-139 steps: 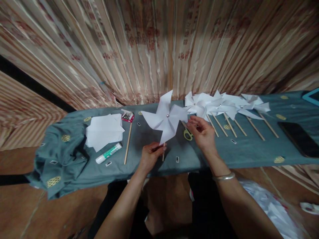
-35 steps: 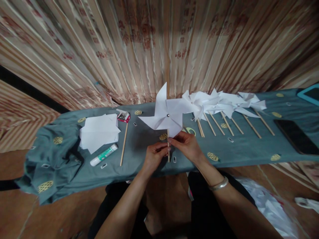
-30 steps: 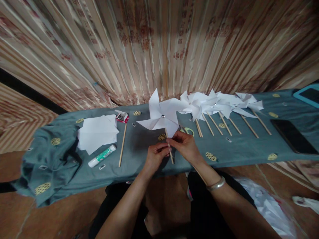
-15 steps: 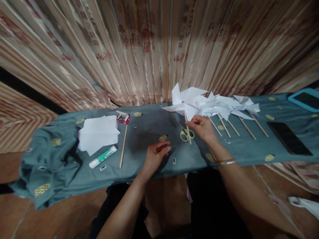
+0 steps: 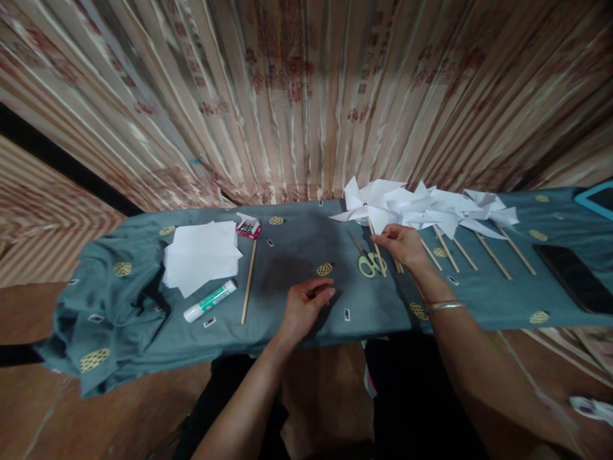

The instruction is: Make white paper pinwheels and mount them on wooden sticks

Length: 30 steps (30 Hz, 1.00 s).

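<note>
My right hand (image 5: 401, 245) pinches the wooden stick of a white paper pinwheel (image 5: 371, 203), whose blades lean over the left end of a row of other paper pinwheels (image 5: 447, 211). Beneath that stick lie scissors with pale green handles (image 5: 368, 264). My left hand (image 5: 307, 308) hovers over the cloth near the front edge, fingers apart and holding nothing. Left of it a loose wooden stick (image 5: 249, 281) lies below a small red-and-white box of metal pins (image 5: 248, 226).
A stack of white paper (image 5: 204, 255) and a glue stick (image 5: 210, 301) lie on the left of the cloth-covered table (image 5: 287, 255). Bunched cloth (image 5: 119, 300) fills the left end. A dark phone (image 5: 575, 278) and a blue-framed device (image 5: 598, 199) lie at the right. A curtain (image 5: 306, 96) hangs behind.
The view has shifted, so the whole scene sits further right. My right hand and its pinwheel have lowered slightly toward the table. The left hand stays open.
</note>
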Each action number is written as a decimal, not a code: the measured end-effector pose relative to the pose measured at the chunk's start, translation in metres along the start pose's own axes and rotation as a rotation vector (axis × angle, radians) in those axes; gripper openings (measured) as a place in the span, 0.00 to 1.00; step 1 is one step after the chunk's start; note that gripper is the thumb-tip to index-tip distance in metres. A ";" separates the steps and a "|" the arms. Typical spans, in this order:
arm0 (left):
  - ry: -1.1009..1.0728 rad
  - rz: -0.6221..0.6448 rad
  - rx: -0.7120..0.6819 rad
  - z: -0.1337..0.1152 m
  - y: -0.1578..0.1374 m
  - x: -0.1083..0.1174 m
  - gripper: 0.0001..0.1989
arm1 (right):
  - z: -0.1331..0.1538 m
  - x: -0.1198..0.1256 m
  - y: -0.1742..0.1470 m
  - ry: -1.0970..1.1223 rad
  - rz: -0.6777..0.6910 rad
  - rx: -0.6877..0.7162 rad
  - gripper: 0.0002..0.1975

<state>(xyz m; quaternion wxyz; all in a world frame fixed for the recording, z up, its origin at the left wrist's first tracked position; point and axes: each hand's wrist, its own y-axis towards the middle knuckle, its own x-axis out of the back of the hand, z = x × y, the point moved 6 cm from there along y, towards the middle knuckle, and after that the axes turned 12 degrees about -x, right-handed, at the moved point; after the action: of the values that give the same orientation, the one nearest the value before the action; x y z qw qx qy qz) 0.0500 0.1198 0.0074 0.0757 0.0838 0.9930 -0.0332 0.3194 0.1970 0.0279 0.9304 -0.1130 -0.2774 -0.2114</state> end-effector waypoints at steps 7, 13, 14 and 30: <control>0.040 0.015 -0.013 0.001 -0.002 0.005 0.14 | 0.000 0.001 0.006 -0.139 -0.051 -0.016 0.20; 0.038 0.018 -0.005 0.003 -0.002 0.004 0.15 | -0.005 -0.004 0.008 -0.229 -0.071 -0.032 0.13; 0.040 0.018 -0.006 0.003 -0.002 0.003 0.15 | -0.006 -0.005 0.009 -0.243 -0.071 -0.037 0.12; 0.032 -0.012 -0.016 -0.001 -0.005 0.014 0.14 | 0.010 -0.001 -0.007 -0.521 -0.153 -0.002 0.12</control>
<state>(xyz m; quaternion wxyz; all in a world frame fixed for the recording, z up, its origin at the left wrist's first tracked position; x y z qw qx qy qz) 0.0357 0.1173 0.0066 0.0602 0.0777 0.9949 -0.0245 0.3104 0.1947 0.0363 0.8088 -0.1432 -0.5149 -0.2454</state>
